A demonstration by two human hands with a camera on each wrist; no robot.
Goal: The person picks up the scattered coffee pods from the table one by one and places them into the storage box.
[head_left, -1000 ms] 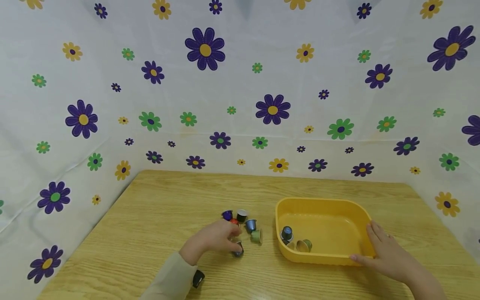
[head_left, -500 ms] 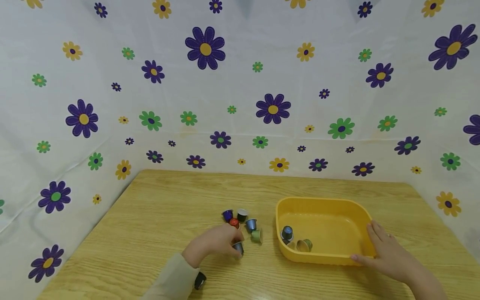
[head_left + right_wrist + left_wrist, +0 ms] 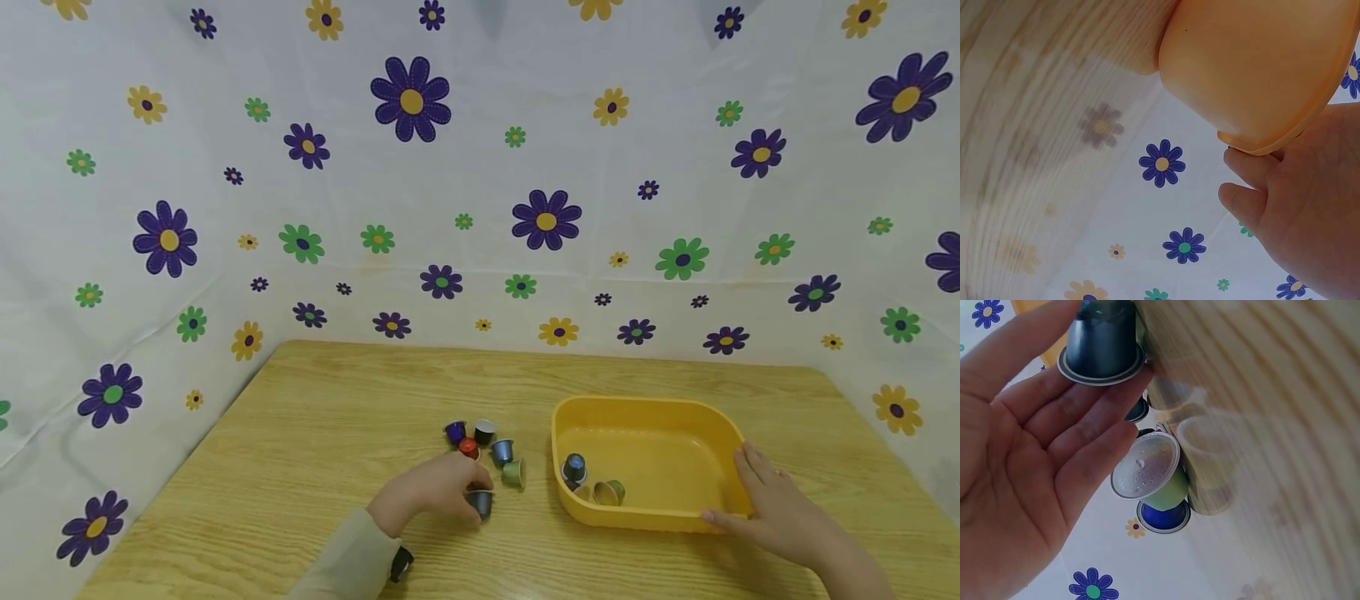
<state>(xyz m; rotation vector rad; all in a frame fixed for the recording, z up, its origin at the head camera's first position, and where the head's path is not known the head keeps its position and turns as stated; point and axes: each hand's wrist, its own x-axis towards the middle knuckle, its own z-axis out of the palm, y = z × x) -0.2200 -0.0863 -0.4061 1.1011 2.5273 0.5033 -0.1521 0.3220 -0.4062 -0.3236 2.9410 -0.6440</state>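
Observation:
My left hand [image 3: 431, 492] pinches a dark blue-grey coffee capsule [image 3: 480, 503] between thumb and fingers, close over the wooden table. In the left wrist view that capsule [image 3: 1101, 347] shows its wide rim downward. Just beyond lie several capsules: light green [image 3: 513, 474], light blue [image 3: 502, 452], red [image 3: 468, 448], black [image 3: 484, 432] and dark blue [image 3: 454, 432]. On the right, my right hand [image 3: 783, 512] rests against the near right corner of a yellow tub [image 3: 652, 521], its fingers extended along the right wall and the thumb at the front rim.
Inside the tub, at its left end, sit several capsules, among them a blue one [image 3: 575, 467] and a tan one [image 3: 606, 492]. A black capsule [image 3: 401, 564] lies beside my left sleeve [image 3: 348, 558]. A flowered cloth [image 3: 480, 167] hangs behind the wooden table [image 3: 360, 375].
The left hand has shifted slightly right and toward me, and the blue-grey capsule has moved with it. The tub and right hand have stayed in place.

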